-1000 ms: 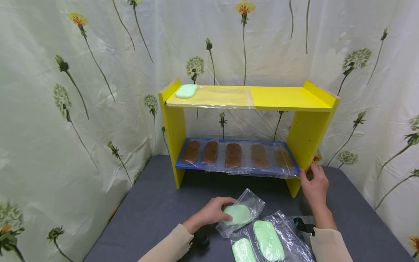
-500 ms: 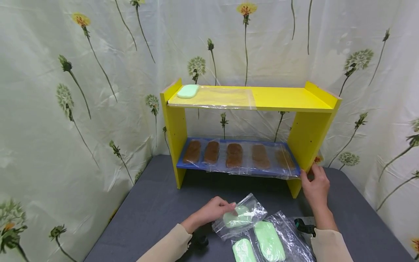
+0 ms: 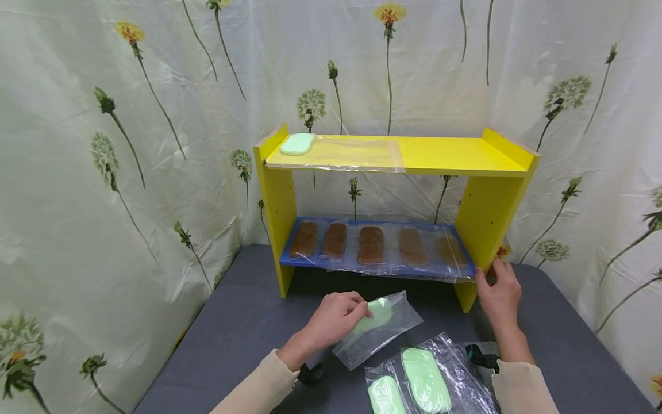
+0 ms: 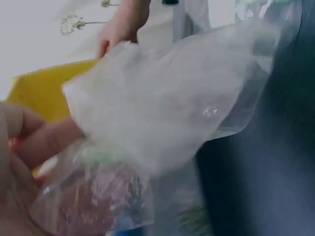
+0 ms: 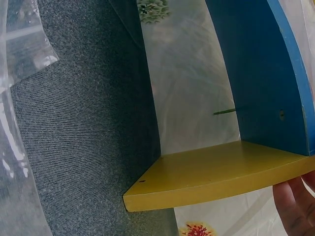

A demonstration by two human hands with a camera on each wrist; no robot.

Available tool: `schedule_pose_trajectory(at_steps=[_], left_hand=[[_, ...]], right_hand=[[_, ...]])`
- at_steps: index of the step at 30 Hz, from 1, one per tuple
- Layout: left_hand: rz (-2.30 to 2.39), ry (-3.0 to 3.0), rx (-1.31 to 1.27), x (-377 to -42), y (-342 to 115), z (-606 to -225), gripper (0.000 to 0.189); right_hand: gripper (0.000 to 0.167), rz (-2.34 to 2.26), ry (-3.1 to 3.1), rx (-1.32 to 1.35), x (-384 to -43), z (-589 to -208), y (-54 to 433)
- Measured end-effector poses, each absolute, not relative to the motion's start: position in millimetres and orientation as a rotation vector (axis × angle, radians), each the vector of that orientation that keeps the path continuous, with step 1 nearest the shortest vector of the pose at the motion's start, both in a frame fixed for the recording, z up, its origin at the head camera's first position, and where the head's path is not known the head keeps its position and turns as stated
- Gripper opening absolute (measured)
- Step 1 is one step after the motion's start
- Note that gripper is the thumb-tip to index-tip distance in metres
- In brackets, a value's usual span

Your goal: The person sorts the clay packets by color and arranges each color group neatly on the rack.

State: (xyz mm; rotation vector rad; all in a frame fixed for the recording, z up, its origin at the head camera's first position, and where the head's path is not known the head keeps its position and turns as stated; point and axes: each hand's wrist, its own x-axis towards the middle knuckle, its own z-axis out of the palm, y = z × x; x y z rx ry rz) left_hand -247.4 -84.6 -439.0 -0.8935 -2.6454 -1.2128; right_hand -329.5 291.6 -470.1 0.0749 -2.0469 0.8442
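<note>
My left hand [image 3: 333,319] pinches a clear plastic bag [image 3: 380,339] with a pale green, soap-like bar [image 3: 380,310] inside, raised over the table's front. In the left wrist view that bag [image 4: 162,98] is blurred and hides much behind it. My right hand [image 3: 499,290] grips the right side panel of a yellow shelf unit [image 3: 486,213] low down, near the end of its blue lower shelf. The right wrist view has those fingers [image 5: 291,204] against the yellow panel [image 5: 221,172]. Two more green bars [image 3: 425,379] in clear bags lie at the table's front.
Several bagged brown bars [image 3: 370,244] stand in a row on the blue shelf [image 3: 302,261]. A green bar [image 3: 297,144] in a clear bag lies at the left of the yellow top shelf [image 3: 455,154]. A flower-patterned curtain [image 3: 170,115] hangs behind the grey table [image 3: 217,339].
My left hand has shifted its hold and lifted the bagged green bar up and away from the other two bags. The right hand stays on the shelf unit's side.
</note>
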Motion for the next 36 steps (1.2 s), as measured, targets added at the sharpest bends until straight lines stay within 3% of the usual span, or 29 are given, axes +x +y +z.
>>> schedule_pose_trajectory(at_steps=[8, 21, 36], left_hand=[[-0.836, -2.41, -1.124, -236.2, -94.9, -402.4, 0.019], [-1.259, -2.05, -1.123, -239.8, -110.9, -346.0, 0.032], [-1.287, -1.88, -1.14, -266.3, -109.2, -248.6, 0.054]], right_hand=[[0.026, 0.849, -2.049, 0.076, -331.4, -471.4, 292.7], [0.025, 0.839, -2.049, 0.064, -330.0, -469.3, 290.5], [0.02, 0.837, -2.044, 0.063, -330.8, -471.7, 290.6]])
